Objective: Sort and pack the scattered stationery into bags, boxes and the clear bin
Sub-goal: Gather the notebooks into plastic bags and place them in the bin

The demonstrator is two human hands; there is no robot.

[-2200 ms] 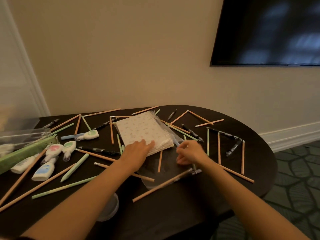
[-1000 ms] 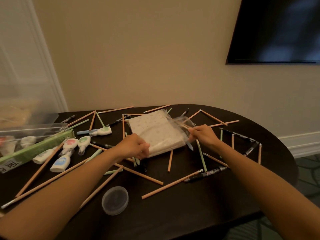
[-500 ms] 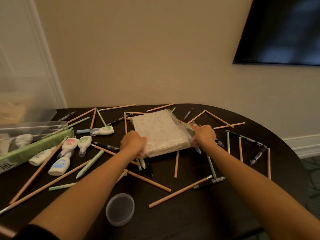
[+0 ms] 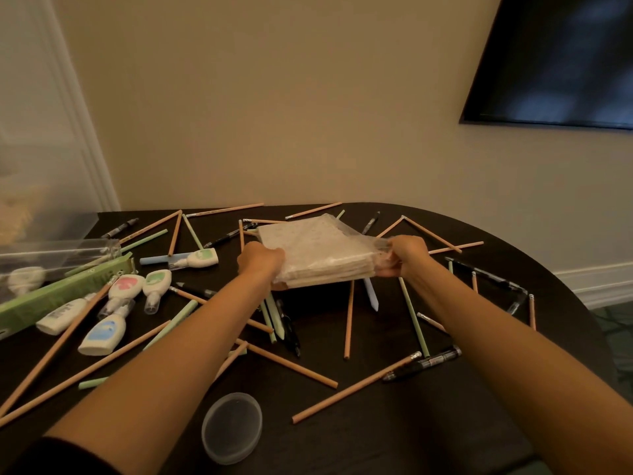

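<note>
Head view: your left hand point(image 4: 262, 264) and right hand point(image 4: 407, 257) grip the bagged notepad stack point(image 4: 317, 250), mid-bagging; next, seal its open end.

Both hands hold a flat stack of patterned pads point(image 4: 318, 255) wrapped in a clear plastic bag, over the middle of a dark table point(image 4: 376, 433). The left hand point(image 4: 262, 260) grips the stack's near left corner. The right hand point(image 4: 407, 257) grips the right edge, where the plastic bunches. Tan pencils point(image 4: 349, 389), pale green pencils point(image 4: 412, 320) and black pens point(image 4: 424, 365) lie scattered all around. To the left lie several small white bottles point(image 4: 102, 334) with coloured labels, a long green box point(image 4: 61, 293) and, behind it, a clear bin point(image 4: 44, 248). A round clear lid point(image 4: 233, 427) sits near the front edge. A dark screen point(image 4: 561, 60) hangs on the wall.
</note>
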